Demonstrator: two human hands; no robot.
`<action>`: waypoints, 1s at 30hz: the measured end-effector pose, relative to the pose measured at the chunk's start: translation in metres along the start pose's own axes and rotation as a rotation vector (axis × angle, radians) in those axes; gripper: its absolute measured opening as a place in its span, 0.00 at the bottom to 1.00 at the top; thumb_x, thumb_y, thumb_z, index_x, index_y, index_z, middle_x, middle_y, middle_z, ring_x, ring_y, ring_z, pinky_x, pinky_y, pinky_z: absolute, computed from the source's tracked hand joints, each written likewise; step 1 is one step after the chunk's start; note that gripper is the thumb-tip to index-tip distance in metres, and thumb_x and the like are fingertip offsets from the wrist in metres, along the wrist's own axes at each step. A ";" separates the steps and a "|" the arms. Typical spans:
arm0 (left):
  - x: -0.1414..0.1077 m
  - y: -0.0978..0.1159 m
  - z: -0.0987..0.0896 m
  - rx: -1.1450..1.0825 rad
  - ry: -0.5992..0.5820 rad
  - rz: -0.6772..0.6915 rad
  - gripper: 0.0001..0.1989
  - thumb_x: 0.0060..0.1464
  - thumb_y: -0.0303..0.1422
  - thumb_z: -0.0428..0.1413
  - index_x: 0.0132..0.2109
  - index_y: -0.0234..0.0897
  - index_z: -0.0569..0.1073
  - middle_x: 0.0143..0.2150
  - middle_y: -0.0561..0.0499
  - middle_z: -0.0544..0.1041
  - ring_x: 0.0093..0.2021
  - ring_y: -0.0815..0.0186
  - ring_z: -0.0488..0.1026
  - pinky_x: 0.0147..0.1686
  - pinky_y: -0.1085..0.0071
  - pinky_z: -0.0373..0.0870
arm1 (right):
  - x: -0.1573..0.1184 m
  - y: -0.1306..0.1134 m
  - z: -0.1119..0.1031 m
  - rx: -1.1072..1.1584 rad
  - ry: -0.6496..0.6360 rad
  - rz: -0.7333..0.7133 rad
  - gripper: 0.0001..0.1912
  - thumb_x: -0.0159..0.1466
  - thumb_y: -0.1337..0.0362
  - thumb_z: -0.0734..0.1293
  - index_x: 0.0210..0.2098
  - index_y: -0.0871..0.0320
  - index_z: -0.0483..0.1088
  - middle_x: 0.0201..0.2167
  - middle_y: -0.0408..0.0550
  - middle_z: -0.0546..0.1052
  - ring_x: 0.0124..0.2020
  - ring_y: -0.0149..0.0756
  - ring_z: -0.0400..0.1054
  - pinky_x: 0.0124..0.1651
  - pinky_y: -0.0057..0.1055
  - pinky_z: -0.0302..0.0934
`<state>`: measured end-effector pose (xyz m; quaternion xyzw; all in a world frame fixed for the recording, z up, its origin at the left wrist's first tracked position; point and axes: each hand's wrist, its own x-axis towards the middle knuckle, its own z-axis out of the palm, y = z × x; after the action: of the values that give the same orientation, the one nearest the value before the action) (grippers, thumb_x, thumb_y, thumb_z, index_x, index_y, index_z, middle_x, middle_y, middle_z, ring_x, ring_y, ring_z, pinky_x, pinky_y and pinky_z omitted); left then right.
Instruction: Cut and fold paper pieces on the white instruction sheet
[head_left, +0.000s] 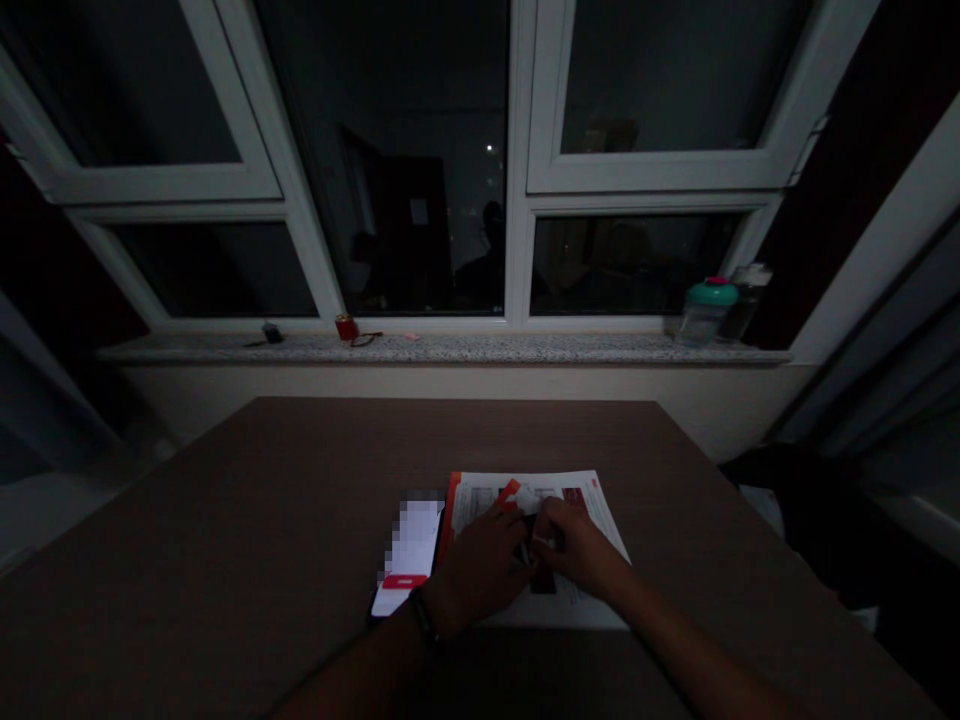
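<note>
Printed paper (553, 606): white, orange left edge, dark-red patch.

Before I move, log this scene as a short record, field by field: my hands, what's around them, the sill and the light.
left hand: over the paper, wristband on
right hand: over the paper, close beside the left hand
held: too dim to tell
phone: on the desk, left of the paper, screen lit
sill: red jar; green-lidded bottle, second bottle beside it
window: dark panes
light: dim
</note>
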<state>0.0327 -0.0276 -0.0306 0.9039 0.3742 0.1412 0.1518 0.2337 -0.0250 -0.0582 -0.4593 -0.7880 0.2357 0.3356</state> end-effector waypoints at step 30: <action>0.005 0.001 -0.003 0.035 0.029 0.024 0.12 0.57 0.34 0.62 0.48 0.38 0.73 0.51 0.48 0.74 0.57 0.55 0.67 0.60 0.59 0.62 | 0.011 0.020 0.009 -0.139 0.216 0.053 0.10 0.58 0.72 0.63 0.27 0.54 0.56 0.28 0.42 0.67 0.33 0.38 0.62 0.37 0.31 0.53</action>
<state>0.0354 -0.0239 -0.0268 0.9087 0.3679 0.1494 0.1287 0.2344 -0.0068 -0.0739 -0.5248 -0.7494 0.1384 0.3792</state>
